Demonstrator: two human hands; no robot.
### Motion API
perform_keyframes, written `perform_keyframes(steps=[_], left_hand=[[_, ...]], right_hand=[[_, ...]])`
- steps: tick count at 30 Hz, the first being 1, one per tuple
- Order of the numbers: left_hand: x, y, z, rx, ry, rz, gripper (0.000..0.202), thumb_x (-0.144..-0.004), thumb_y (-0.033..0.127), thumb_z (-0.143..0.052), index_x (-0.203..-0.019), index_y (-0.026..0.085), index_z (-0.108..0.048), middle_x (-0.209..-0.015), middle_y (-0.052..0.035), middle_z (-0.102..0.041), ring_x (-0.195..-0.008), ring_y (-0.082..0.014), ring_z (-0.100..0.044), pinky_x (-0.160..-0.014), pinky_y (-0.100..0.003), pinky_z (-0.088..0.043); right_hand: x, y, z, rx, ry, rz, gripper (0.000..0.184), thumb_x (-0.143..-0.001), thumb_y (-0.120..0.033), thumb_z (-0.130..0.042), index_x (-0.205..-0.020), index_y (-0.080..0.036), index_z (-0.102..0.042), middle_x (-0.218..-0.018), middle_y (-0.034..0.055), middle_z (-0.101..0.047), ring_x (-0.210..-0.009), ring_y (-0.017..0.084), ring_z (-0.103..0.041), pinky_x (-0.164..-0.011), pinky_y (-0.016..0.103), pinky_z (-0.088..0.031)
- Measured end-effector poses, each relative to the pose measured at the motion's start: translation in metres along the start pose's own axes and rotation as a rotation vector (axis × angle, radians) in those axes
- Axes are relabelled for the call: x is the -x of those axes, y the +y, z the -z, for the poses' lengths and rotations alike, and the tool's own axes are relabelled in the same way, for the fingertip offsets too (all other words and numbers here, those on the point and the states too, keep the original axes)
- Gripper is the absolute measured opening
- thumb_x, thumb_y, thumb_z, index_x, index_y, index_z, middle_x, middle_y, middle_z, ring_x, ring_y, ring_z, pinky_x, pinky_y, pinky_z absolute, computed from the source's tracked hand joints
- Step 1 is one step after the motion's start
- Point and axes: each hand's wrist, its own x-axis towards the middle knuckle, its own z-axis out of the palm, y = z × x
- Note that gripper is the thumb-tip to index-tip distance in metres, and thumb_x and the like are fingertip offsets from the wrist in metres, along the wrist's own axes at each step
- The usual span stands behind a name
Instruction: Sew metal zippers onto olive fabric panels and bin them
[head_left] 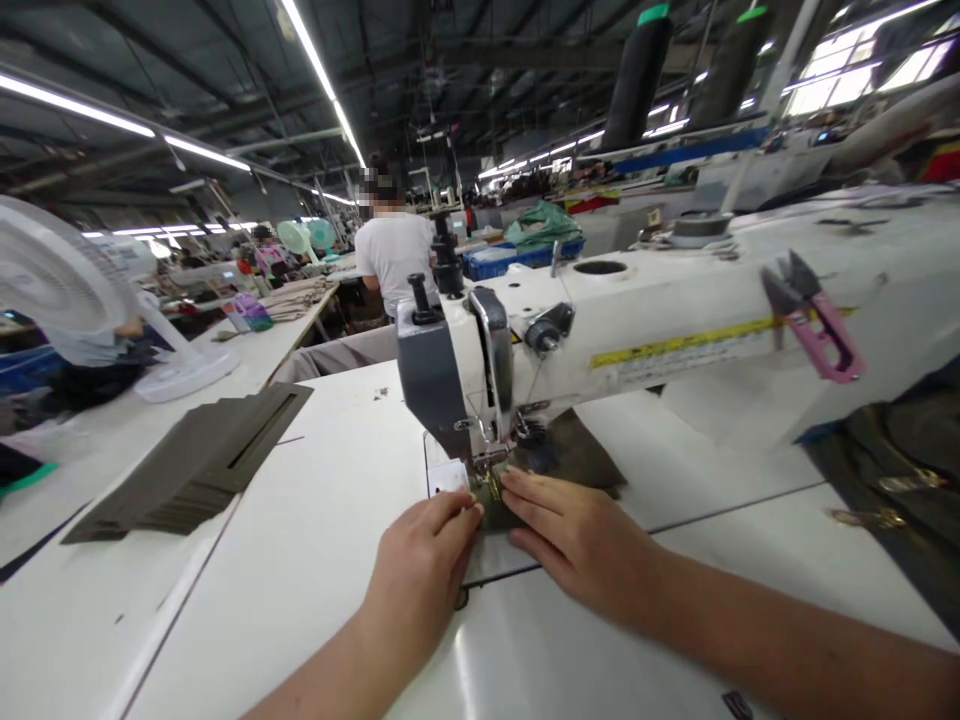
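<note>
A dark olive fabric piece (pixel 581 450) lies on the sewing machine bed, partly under the presser foot (pixel 491 460) of a white sewing machine (pixel 645 330). My left hand (pixel 424 555) has its fingers closed together at the fabric's near left edge, pinching it. My right hand (pixel 574 525) lies over the fabric with fingers stretched out flat, their tips close to the presser foot. A small gold-coloured strip (pixel 493 485) shows between the two hands; its kind is too small to tell. The needle point is hidden.
A fanned stack of olive fabric pieces (pixel 202 455) lies at left. Pink-handled thread snips (pixel 821 325) hang on the machine arm. Dark pieces with gold zippers (pixel 892 500) lie at right. A white fan (pixel 176 345) stands at left; a person in a white shirt (pixel 394 255) is ahead.
</note>
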Motion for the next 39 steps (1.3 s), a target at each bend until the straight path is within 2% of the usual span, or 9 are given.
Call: perform_keyframes(steps=[3, 5, 10, 16, 21, 32, 39], left_hand=[[-0.001, 0.002, 0.002, -0.044, 0.026, -0.126, 0.024, -0.088, 0.012, -0.038, -0.091, 0.014, -0.061, -0.088, -0.0077, -0.068, -0.082, -0.0185, -0.065, -0.078, -0.036, -0.055], [-0.004, 0.002, 0.003, -0.071, 0.015, -0.193, 0.027, -0.089, 0.010, -0.034, -0.090, 0.012, -0.061, -0.085, -0.0083, -0.068, -0.080, -0.0172, -0.065, -0.080, -0.035, -0.054], [-0.013, -0.001, 0.003, -0.153, -0.003, -0.275, 0.032, -0.090, 0.007, -0.029, -0.087, 0.010, -0.061, -0.079, -0.0091, -0.066, -0.075, -0.0156, -0.065, -0.083, -0.034, -0.053], [-0.022, -0.008, -0.002, -0.164, 0.015, -0.276, 0.030, -0.090, 0.007, -0.031, -0.080, 0.009, -0.060, -0.070, -0.0067, -0.063, -0.070, -0.0152, -0.064, -0.078, -0.032, -0.054], [-0.025, -0.013, -0.006, -0.193, 0.040, -0.241, 0.032, -0.090, 0.008, -0.032, -0.074, 0.011, -0.059, -0.069, -0.0056, -0.062, -0.068, -0.0151, -0.063, -0.074, -0.030, -0.054], [-0.023, -0.017, -0.009, -0.184, -0.024, -0.206, 0.029, -0.089, 0.008, -0.033, -0.076, 0.010, -0.060, -0.071, -0.0073, -0.063, -0.072, -0.0167, -0.062, -0.077, -0.031, -0.053], [-0.022, -0.020, -0.009, -0.165, -0.002, -0.224, 0.024, -0.087, 0.007, -0.038, -0.077, 0.008, -0.060, -0.074, -0.0085, -0.063, -0.069, -0.0175, -0.061, -0.074, -0.031, -0.053]], right_hand=[[0.001, -0.002, -0.001, 0.026, 0.017, 0.030, 0.024, -0.082, -0.008, -0.046, -0.094, 0.000, -0.064, -0.099, 0.0185, -0.065, -0.092, 0.025, -0.062, -0.085, 0.035, -0.051], [0.000, -0.003, -0.002, 0.043, 0.022, 0.029, 0.022, -0.080, -0.006, -0.047, -0.092, 0.000, -0.065, -0.097, 0.0185, -0.065, -0.090, 0.025, -0.063, -0.083, 0.035, -0.052], [-0.006, -0.002, -0.003, 0.053, 0.052, 0.040, 0.019, -0.077, -0.002, -0.048, -0.086, 0.000, -0.065, -0.092, 0.0188, -0.066, -0.083, 0.025, -0.064, -0.075, 0.033, -0.055], [-0.011, 0.009, -0.006, 0.012, -0.005, 0.026, 0.022, -0.081, -0.003, -0.041, -0.087, -0.005, -0.062, -0.092, 0.0166, -0.066, -0.085, 0.024, -0.064, -0.076, 0.034, -0.054], [-0.012, 0.016, -0.011, -0.031, -0.043, -0.027, 0.021, -0.083, -0.006, -0.041, -0.086, -0.009, -0.062, -0.083, 0.0126, -0.066, -0.089, 0.024, -0.062, -0.076, 0.036, -0.054], [-0.014, 0.018, -0.011, -0.086, -0.064, -0.073, 0.017, -0.082, -0.006, -0.043, -0.085, -0.010, -0.060, -0.086, 0.0126, -0.066, -0.085, 0.023, -0.063, -0.077, 0.035, -0.053], [-0.015, 0.019, -0.011, -0.079, -0.100, -0.058, 0.019, -0.083, -0.006, -0.041, -0.084, -0.009, -0.060, -0.085, 0.0133, -0.066, -0.082, 0.022, -0.063, -0.075, 0.034, -0.053]])
